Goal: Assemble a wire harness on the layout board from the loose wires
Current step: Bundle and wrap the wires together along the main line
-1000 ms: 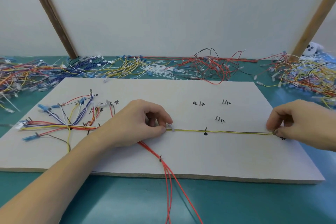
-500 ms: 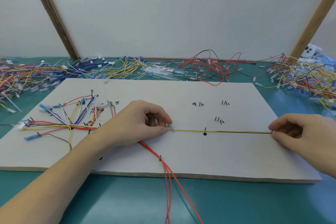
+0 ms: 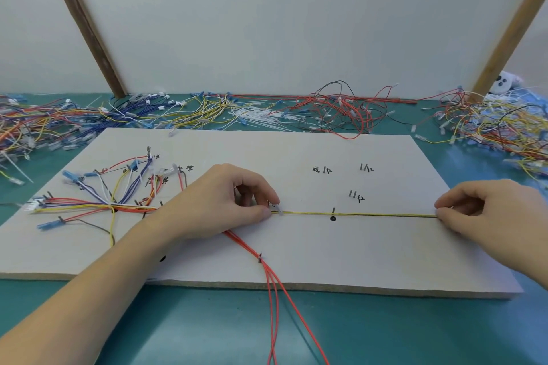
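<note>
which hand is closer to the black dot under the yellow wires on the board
Left. The left hand pinches the yellow wires a short way to the left of the black dot; the right hand holds their far end, well off to the dot's right.

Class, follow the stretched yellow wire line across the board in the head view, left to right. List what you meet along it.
Fanned wire bundle → left hand pinching the yellow wires → black dot beneath a pin → right hand pinching the far end.
</note>
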`<action>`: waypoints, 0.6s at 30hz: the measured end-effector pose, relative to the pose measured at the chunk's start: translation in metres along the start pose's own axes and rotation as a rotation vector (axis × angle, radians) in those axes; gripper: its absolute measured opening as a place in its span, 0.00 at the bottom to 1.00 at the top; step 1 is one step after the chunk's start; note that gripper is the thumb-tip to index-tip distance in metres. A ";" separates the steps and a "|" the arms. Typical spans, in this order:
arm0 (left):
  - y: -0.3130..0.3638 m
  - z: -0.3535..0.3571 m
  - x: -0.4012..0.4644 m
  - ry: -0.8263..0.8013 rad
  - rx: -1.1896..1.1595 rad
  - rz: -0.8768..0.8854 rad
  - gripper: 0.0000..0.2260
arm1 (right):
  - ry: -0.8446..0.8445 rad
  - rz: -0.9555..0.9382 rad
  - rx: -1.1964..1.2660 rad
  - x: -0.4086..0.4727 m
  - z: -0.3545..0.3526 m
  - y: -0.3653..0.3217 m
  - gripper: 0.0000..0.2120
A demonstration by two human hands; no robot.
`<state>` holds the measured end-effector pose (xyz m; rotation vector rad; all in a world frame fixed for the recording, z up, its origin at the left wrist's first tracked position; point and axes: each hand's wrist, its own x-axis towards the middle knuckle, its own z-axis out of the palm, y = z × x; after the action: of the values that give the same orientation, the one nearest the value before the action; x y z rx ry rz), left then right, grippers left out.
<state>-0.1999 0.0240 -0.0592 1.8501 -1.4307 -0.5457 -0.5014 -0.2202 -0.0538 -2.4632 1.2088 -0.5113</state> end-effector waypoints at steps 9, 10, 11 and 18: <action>0.001 -0.001 -0.002 0.020 0.025 0.023 0.06 | -0.103 0.038 -0.025 0.013 -0.004 -0.013 0.11; 0.002 0.000 0.000 0.023 0.035 0.025 0.06 | -0.096 0.035 -0.029 0.013 -0.004 -0.015 0.11; 0.002 0.000 0.001 0.026 0.045 0.026 0.06 | -0.070 0.021 -0.047 0.010 -0.005 -0.019 0.11; -0.001 0.001 0.003 0.039 0.092 0.064 0.06 | -0.278 -0.299 0.212 -0.068 0.005 -0.111 0.10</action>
<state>-0.1989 0.0213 -0.0606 1.8686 -1.5061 -0.4161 -0.4630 -0.1010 -0.0183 -2.4397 0.6490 -0.3370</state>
